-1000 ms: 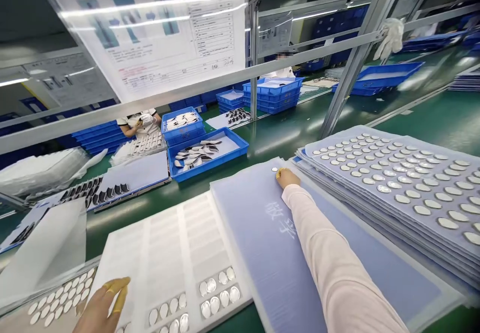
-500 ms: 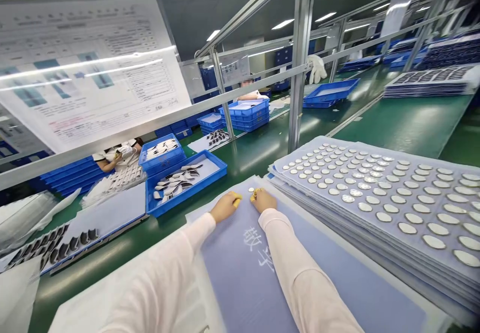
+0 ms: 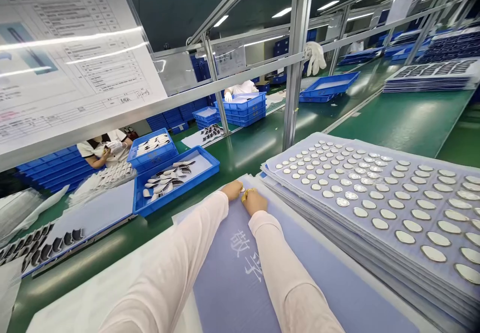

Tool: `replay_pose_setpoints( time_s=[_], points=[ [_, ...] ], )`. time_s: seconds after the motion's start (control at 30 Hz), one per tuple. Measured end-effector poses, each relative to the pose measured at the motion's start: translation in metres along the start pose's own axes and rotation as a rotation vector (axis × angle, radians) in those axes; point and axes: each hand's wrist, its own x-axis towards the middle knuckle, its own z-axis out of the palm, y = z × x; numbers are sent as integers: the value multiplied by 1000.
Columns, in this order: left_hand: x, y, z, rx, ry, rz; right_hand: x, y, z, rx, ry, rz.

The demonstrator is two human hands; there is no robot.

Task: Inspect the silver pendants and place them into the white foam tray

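My left hand (image 3: 233, 190) and my right hand (image 3: 255, 201) are close together at the far end of a bluish translucent sheet (image 3: 232, 283) with white characters on it. Yellow covers show on the fingertips of my right hand, which are pressed together. My left hand is curled, its fingertips mostly turned away from view. Between the fingertips is a small pale disc (image 3: 243, 190); which hand grips it, if either, I cannot make out. To the right, rows of round white pieces with dark rims (image 3: 405, 215) lie on a stack of sheets (image 3: 337, 248).
A blue tray (image 3: 176, 193) of curved black-and-white pieces stands left of my hands. A metal post (image 3: 296, 73) rises beyond them, with a white glove (image 3: 314, 58) on the rail. Co-workers (image 3: 107, 148) sit across the green table (image 3: 247, 148). A printed sheet (image 3: 93, 63) hangs upper left.
My left hand has moved right, closing the gap to my right hand around the small disc. The view has shifted slightly, so the surroundings sit further left.
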Motion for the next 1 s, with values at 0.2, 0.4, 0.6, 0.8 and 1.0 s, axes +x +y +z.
replay_pose_setpoints(
  time_s=[0.2,0.4,0.6,0.8,1.0],
  points=[
    [1,-3,-13,35,-66,95,9,9,1,163,90,77],
    [-18,-3,-23,-86,47,125,16,15,3,272,137,97],
    [-87,8,-35,-374,355,58,20,18,3,356,159,56],
    [-248,34,-19,-651,445,67,17,18,2,430,204,-83],
    [-406,49,3,-818,559,80,-4,-4,-23,544,223,-459]
  ],
)
